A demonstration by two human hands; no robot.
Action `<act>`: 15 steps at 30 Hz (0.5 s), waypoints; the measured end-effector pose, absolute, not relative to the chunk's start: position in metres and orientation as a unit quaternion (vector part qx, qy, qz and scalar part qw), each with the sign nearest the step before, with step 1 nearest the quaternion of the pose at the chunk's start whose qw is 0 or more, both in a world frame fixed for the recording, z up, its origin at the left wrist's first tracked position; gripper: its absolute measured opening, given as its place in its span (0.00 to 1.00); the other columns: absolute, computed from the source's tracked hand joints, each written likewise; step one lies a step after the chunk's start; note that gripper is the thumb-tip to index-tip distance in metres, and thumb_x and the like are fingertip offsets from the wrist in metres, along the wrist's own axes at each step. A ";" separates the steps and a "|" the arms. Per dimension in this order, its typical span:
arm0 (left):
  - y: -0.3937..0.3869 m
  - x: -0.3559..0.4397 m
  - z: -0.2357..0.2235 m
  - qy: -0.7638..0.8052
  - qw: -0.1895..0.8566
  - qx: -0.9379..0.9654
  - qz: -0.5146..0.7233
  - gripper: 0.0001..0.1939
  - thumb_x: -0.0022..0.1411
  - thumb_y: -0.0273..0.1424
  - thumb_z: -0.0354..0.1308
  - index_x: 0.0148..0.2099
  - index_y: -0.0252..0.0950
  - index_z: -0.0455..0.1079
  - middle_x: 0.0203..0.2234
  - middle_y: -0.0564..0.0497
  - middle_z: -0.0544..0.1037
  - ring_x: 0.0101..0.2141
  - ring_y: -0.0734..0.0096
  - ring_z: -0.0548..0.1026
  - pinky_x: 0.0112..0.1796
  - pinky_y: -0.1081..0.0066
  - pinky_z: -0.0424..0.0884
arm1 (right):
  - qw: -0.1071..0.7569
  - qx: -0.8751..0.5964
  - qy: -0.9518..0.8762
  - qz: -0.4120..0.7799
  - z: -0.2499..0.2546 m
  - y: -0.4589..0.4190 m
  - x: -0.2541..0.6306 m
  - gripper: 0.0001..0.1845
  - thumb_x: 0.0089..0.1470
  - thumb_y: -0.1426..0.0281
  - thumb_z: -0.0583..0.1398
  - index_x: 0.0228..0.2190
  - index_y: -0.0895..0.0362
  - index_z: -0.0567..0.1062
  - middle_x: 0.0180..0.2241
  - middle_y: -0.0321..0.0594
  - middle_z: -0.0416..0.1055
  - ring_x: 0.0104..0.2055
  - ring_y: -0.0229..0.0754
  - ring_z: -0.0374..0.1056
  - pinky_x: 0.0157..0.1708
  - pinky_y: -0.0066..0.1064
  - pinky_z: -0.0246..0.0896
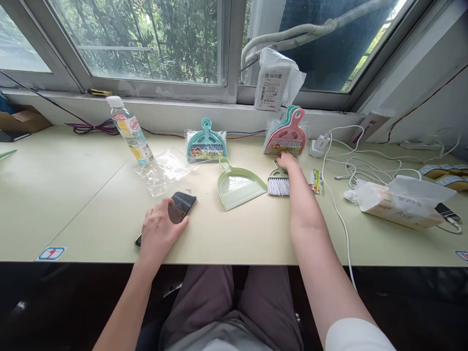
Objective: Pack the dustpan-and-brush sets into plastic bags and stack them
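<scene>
My left hand point(159, 226) is closed around the edges of a dark smartphone point(182, 207) lying on the table near its front edge. Stretched far forward, my right hand point(288, 161) has its fingers at the handle of a small green hand brush point(279, 181), whose white bristles face me; the hand covers most of the handle. Just beyond those fingers stand several wrapped dustpan sets, a pink one point(288, 136) in front. A pale green dustpan point(239, 187) lies left of the brush. A wrapped teal dustpan set point(206, 142) stands behind it. A label card point(317, 183) lies right of my forearm.
A tilted drink bottle point(131, 130) and crumpled clear plastic wrap point(166, 170) are at the left. White cables point(360, 168) and a tissue pack point(398, 202) lie at the right. A white packet point(272, 85) stands on the windowsill. The table's front edge point(241, 263) runs above my lap.
</scene>
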State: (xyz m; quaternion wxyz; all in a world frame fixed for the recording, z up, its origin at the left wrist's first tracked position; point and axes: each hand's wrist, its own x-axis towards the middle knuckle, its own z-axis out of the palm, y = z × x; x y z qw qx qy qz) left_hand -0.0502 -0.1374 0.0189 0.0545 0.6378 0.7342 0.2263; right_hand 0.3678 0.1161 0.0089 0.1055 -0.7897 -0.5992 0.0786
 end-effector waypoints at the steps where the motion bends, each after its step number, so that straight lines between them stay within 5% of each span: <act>1: -0.137 -0.050 0.019 0.736 0.054 0.636 0.223 0.23 0.54 0.43 0.57 0.49 0.40 0.61 0.41 0.43 0.74 0.46 0.47 0.69 0.43 0.54 0.67 | 0.101 -0.786 -0.605 0.077 0.011 0.112 0.367 0.23 0.56 0.69 0.52 0.53 0.59 0.68 0.58 0.56 0.60 0.58 0.56 0.59 0.54 0.46 0.56; 9: -0.136 -0.056 0.008 0.732 0.043 0.650 0.201 0.36 0.57 0.48 0.54 0.63 0.41 0.50 0.53 0.39 0.70 0.53 0.44 0.67 0.47 0.51 0.66 | 0.177 -0.773 -0.609 -0.005 0.014 0.088 0.385 0.20 0.54 0.71 0.51 0.45 0.56 0.77 0.51 0.50 0.70 0.52 0.54 0.65 0.49 0.45 0.61; 15: -0.157 -0.081 0.012 0.685 -0.001 0.673 0.278 0.37 0.61 0.46 0.51 0.67 0.42 0.44 0.62 0.41 0.60 0.60 0.48 0.60 0.57 0.48 0.57 | 0.152 -0.749 -0.644 0.000 0.019 0.061 0.389 0.19 0.52 0.73 0.52 0.42 0.55 0.78 0.49 0.47 0.72 0.50 0.52 0.67 0.49 0.43 0.62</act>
